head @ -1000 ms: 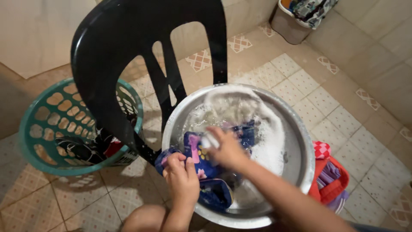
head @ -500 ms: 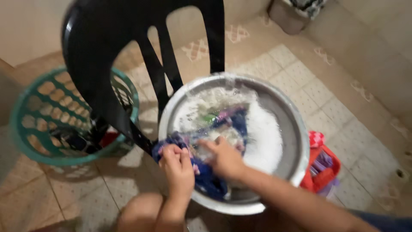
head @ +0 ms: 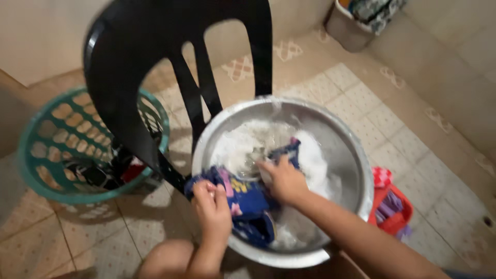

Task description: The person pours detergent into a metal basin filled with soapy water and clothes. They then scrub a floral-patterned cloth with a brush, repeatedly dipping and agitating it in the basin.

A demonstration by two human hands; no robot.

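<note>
A wide metal basin [head: 345,150] holds soapy, foamy water. A wet blue garment [head: 247,195] with pink and yellow patches hangs over the basin's near rim. My left hand [head: 213,205] grips one end of the garment at that rim. My right hand [head: 282,178] clutches the other part of it inside the basin, among the suds.
A black plastic chair [head: 155,67] stands behind the basin on the left. A green laundry basket [head: 57,129] with clothes in it sits on the tiled floor at left. A small red container [head: 395,212] rests right of the basin. A bin [head: 346,26] stands far back.
Both hands have shifted along the garment while rubbing it; the right hand sits deeper in the foam. The camera view has swayed a little.
</note>
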